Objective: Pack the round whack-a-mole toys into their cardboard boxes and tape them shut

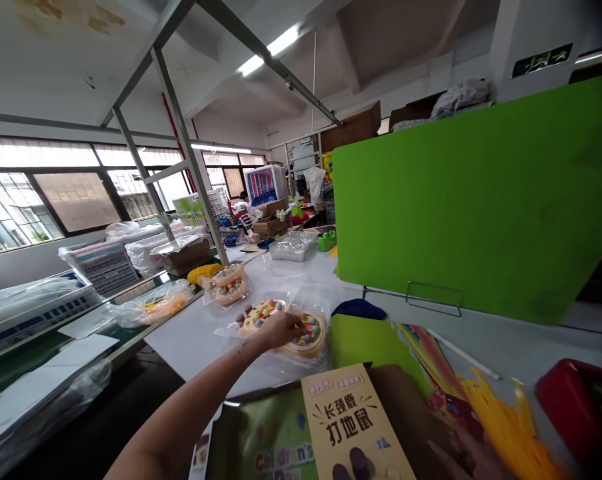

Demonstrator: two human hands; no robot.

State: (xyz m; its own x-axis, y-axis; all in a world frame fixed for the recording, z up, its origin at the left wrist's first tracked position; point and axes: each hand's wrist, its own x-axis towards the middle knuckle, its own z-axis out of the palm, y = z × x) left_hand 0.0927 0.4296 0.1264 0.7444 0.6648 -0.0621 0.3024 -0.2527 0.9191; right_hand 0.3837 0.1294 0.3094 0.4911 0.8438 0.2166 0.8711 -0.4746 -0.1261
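Note:
My left hand (pixel 282 329) reaches forward to a round toy (pixel 308 332) with coloured knobs, in clear bubble wrap, its fingers bent and closed at the toy's near edge. Another such toy (pixel 263 315) lies just left of it. My right hand (pixel 461 445) is low at the right, fingers apart, beside the brown flap of an open carton (pixel 398 400); its lower part is cut off by the frame. Against the carton, below my left arm, are a tan printed box (pixel 348 423) with Chinese lettering and a green "Children's Day" bag (pixel 271 433).
More wrapped toys (pixel 229 285) lie farther left on the white table (pixel 185 343). A tall green board (pixel 461 207) blocks the right. Yellow plastic strips (pixel 505 420), a red object (pixel 575 407) and colourful printed sheets (pixel 433 360) lie at right. A metal frame post (pixel 185 153) rises at left.

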